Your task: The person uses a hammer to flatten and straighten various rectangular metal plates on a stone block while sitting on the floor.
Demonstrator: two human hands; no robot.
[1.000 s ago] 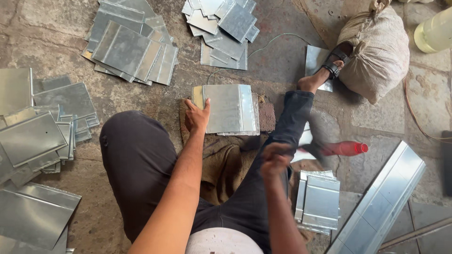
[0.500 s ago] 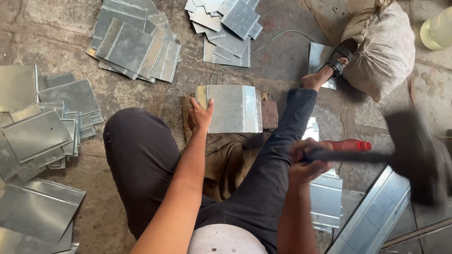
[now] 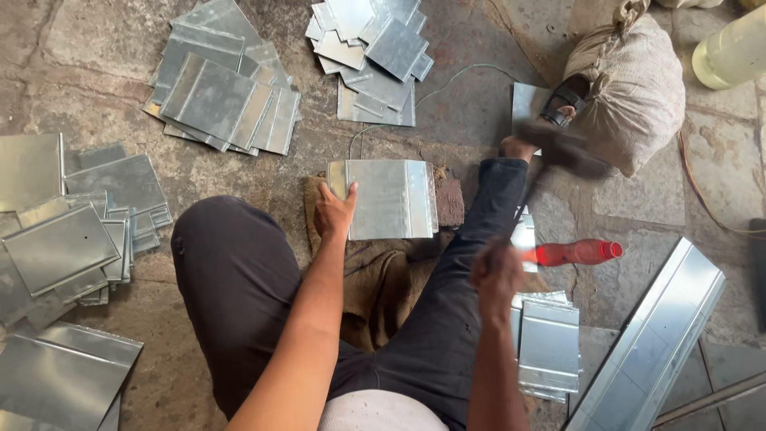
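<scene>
The left hand (image 3: pixel 335 211) lies flat and open on the near left edge of a metal sheet (image 3: pixel 387 198) on the floor. The right hand (image 3: pixel 496 273) is closed around a blurred hammer (image 3: pixel 558 148) handle, just beside a red bottle (image 3: pixel 576 253) and more sheets (image 3: pixel 219 100).

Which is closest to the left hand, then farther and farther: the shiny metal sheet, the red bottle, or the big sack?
From the left hand:
1. Metal sheet, touching it, just to its right.
2. Red bottle, on the floor past the right leg.
3. Sack, farthest, up in the right corner.
</scene>
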